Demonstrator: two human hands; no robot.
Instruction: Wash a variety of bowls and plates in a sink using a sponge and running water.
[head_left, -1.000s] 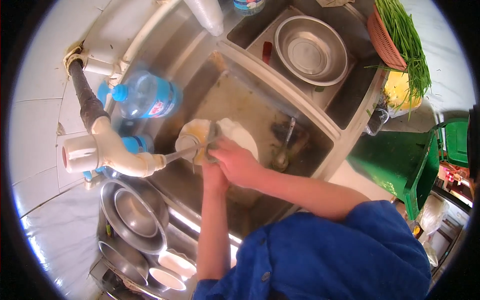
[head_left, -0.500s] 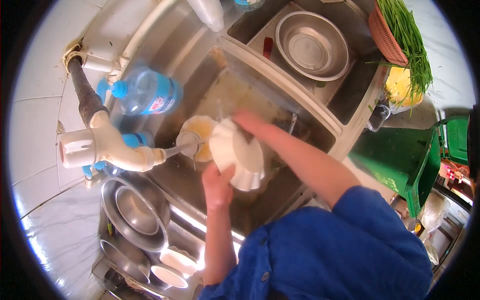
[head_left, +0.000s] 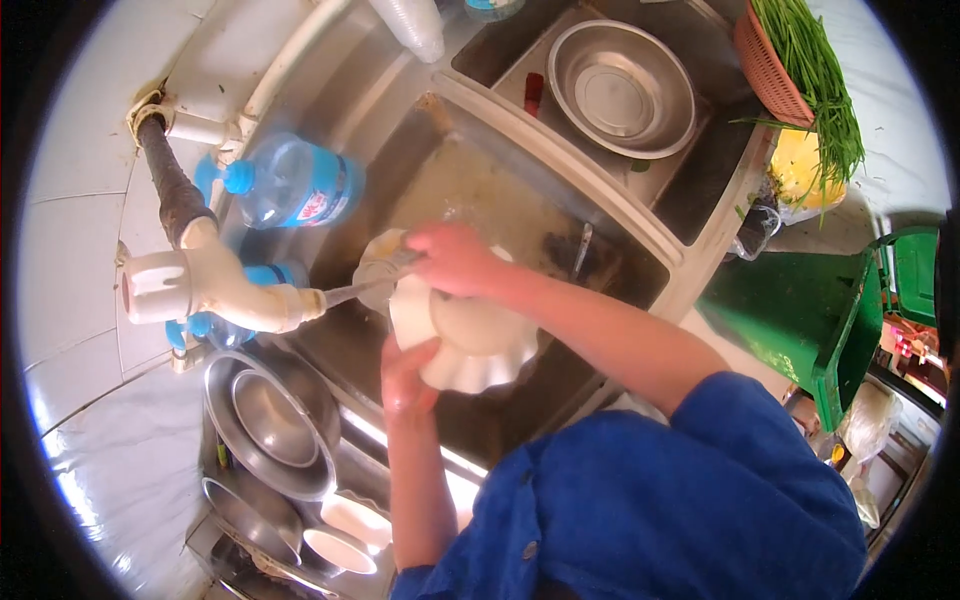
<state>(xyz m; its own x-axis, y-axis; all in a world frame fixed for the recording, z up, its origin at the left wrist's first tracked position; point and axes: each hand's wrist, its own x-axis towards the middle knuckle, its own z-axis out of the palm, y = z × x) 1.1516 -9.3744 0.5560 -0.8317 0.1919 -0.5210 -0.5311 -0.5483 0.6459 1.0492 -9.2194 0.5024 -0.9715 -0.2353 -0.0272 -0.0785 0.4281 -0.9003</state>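
Observation:
A white bowl with a wavy rim [head_left: 475,362] is tilted over the sink [head_left: 470,180]. My left hand [head_left: 408,380] grips its near left edge, the thumb lying over the rim. My right hand [head_left: 455,262] is closed at the bowl's far edge, where the running water meets its fingers; anything in them is too unclear to name. Behind, partly covered, a second wavy white dish [head_left: 375,262] sits in the sink. Water runs from the cream plastic tap [head_left: 250,300] at the left.
Blue-capped plastic bottles [head_left: 300,185] stand beside the tap. Steel basins [head_left: 270,420] are stacked at the lower left. Another steel basin [head_left: 622,90] occupies the second sink compartment. A metal utensil [head_left: 583,250] rests in the near sink. Right are a chive basket [head_left: 775,75] and a green bin [head_left: 790,320].
My right hand has moved left across the bowl to its far edge by the water stream. The bowl has turned and shifted slightly left and nearer, with my left hand still gripping it.

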